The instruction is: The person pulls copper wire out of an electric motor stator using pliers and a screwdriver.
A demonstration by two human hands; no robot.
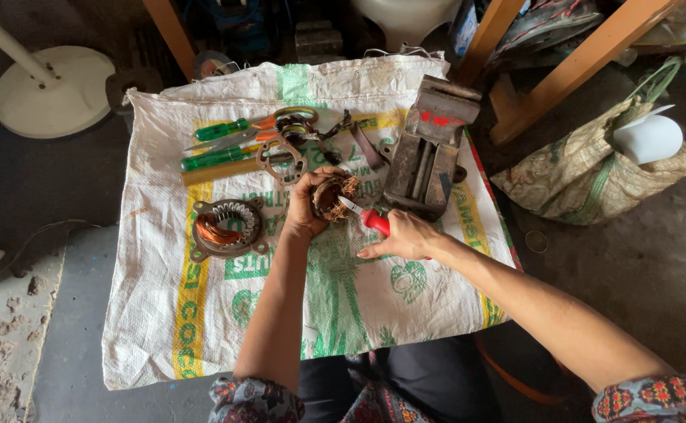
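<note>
A person seated over a woven white sack [202,329] spread as a work mat works at a small motor stator [332,196], cupped in the left hand [305,210] with the fingers wrapped closed round its rim and frayed copper winding spilling out at the top. The right hand [406,236] grips a red-handled knife [366,218] shut in its fist, the blade tip resting at the stator's edge, just right of the left hand's grasp.

The step in hand looks like cutting or prying the old copper winding out of the core. Judging from the tight quarters, the next stroke calls for a firm hold on the core and a blade angled away from the holding fingers.

Both forearms reach forward from the bottom of the view, the left nearly straight, the right coming in at a slant with the wrist turned inward.

Left of the grip lies a 2nd stator [225,227] with intact copper coils. Beyond the hands lie 2 green-handled screwdrivers [216,145] and scissors [284,121]; beyond the knife hand sits a metal bench vise [429,149].
</note>
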